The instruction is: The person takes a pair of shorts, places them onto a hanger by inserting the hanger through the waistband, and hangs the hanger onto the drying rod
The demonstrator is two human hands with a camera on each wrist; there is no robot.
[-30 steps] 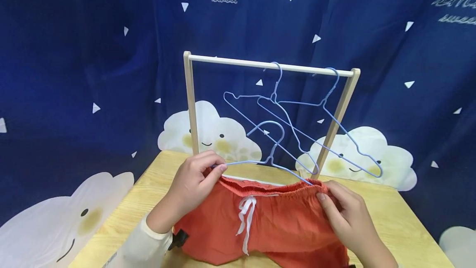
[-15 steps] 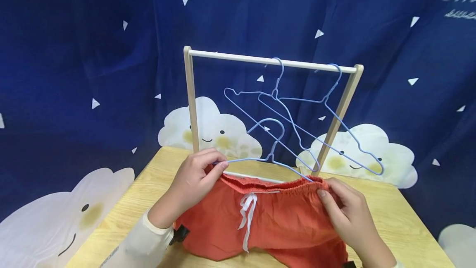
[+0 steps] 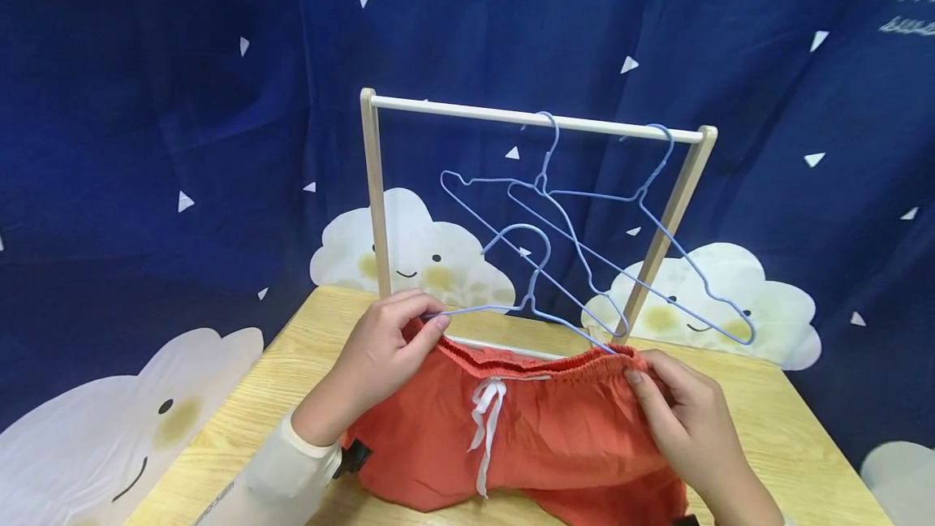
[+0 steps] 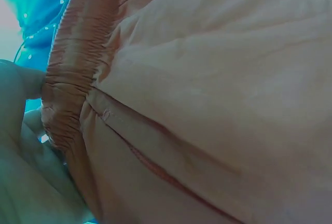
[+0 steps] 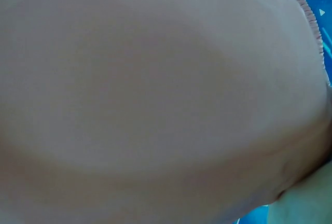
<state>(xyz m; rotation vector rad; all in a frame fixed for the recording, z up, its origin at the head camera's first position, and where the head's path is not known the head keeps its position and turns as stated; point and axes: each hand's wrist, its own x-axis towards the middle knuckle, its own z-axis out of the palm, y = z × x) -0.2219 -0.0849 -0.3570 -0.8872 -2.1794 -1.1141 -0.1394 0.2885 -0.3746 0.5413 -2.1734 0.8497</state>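
Note:
Red-orange shorts with a white drawstring bow hang between both hands, waistband up. A blue wire hanger stands out of the waistband, its hook above and its lower part hidden inside. My left hand pinches the left end of the waistband and the hanger's arm between thumb and fingers. At the other end, my right hand grips the waistband close to where the hanger's arm enters the cloth. In the left wrist view the gathered waistband runs by the fingers; fabric fills most of the right wrist view.
Behind the shorts stands a wooden rack with a white rail. Two blue hangers, one nearer the middle and one to the right, hang from it. A wooden table lies below, with a dark blue cloud-print curtain behind.
The held hanger's hook has shifted slightly left and up. Both hands keep their hold on the shorts, and the whole view has tilted down and back a little.

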